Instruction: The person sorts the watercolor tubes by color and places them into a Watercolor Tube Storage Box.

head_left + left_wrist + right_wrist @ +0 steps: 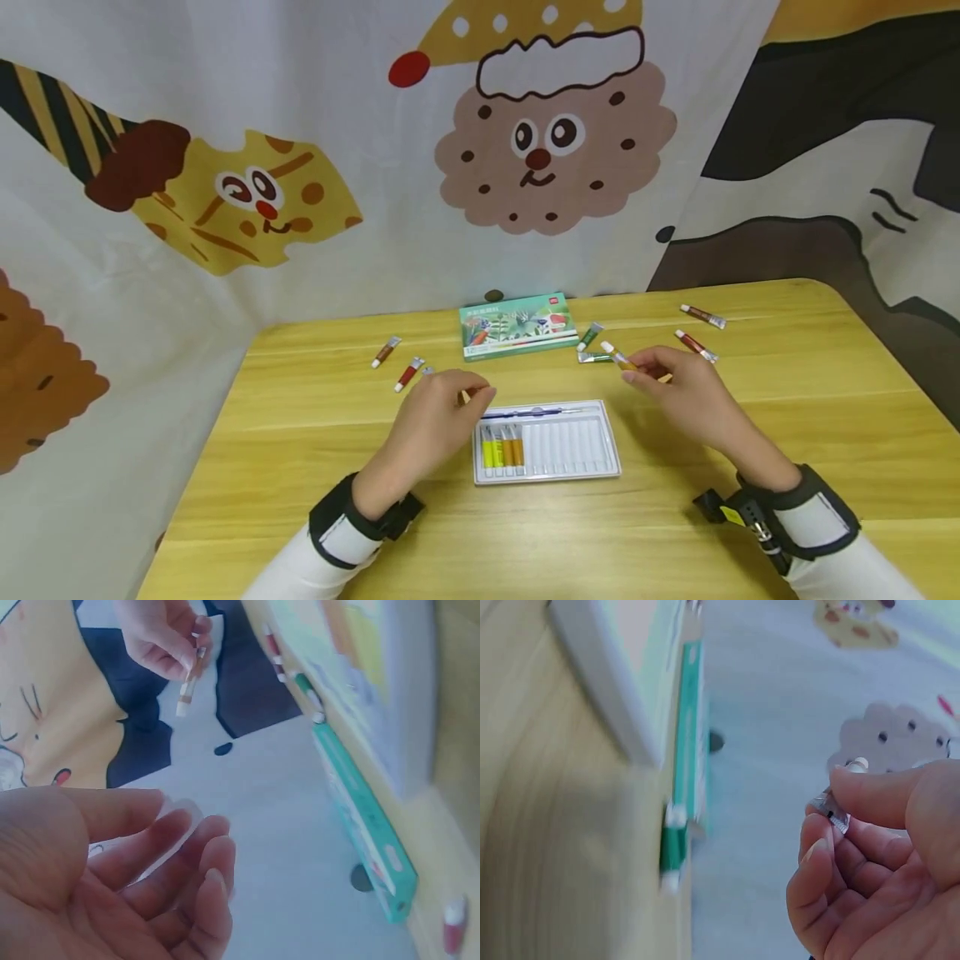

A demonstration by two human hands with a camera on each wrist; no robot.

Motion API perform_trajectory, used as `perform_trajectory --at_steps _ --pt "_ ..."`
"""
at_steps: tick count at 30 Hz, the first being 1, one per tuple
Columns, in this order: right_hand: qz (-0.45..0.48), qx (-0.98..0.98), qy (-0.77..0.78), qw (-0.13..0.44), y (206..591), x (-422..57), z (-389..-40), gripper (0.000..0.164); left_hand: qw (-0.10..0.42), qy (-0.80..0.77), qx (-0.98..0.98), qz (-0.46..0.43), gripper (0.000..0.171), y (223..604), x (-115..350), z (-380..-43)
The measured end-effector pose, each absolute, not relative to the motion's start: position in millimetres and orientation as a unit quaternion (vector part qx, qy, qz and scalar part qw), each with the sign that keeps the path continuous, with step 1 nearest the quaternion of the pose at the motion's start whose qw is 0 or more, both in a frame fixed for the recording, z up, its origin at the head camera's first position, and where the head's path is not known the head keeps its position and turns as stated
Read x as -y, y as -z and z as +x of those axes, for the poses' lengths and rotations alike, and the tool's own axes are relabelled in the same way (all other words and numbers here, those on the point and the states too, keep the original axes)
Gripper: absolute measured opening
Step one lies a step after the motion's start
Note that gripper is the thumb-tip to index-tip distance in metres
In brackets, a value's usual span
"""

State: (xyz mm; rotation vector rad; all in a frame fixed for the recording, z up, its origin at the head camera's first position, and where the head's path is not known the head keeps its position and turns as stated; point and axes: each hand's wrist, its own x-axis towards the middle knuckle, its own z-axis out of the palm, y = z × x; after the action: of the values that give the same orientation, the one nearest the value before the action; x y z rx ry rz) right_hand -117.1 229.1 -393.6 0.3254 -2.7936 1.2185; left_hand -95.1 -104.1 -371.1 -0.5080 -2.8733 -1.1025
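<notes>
My right hand (686, 396) pinches an ochre paint tube (617, 356) between thumb and fingers, its white cap pointing up and left. In the right wrist view the tube's silvery crimped end (831, 810) shows at the fingertips. My left hand (442, 417) hovers at the left end of a white plastic tray (545, 479), fingers loosely bent; in the left wrist view they hold no tube. In the tray's left slots lie several yellow and ochre tubes (501, 450). A blue-handled paintbrush (536, 412) lies along the tray's far side.
Behind the tray lies a green illustrated paint box (517, 327). Two green tubes (589, 336) lie by its right end. Red (408, 375) and brown tubes (386, 352) lie at left, more red (696, 345) and brown tubes (703, 316) at right. A printed curtain (360, 275) borders the table's back.
</notes>
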Motion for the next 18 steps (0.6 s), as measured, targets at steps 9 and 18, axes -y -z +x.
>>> perform_trajectory --at_steps 9,18 --pt "0.143 0.879 -0.454 0.025 382.9 -189.6 -90.7 0.010 -0.007 0.442 0.871 -0.213 0.036 366.4 82.3 -89.8" --pt "0.190 0.847 -0.497 -0.002 383.8 -171.1 -74.8 0.015 -0.015 0.520 0.819 -0.243 0.027 369.7 61.2 -85.1"
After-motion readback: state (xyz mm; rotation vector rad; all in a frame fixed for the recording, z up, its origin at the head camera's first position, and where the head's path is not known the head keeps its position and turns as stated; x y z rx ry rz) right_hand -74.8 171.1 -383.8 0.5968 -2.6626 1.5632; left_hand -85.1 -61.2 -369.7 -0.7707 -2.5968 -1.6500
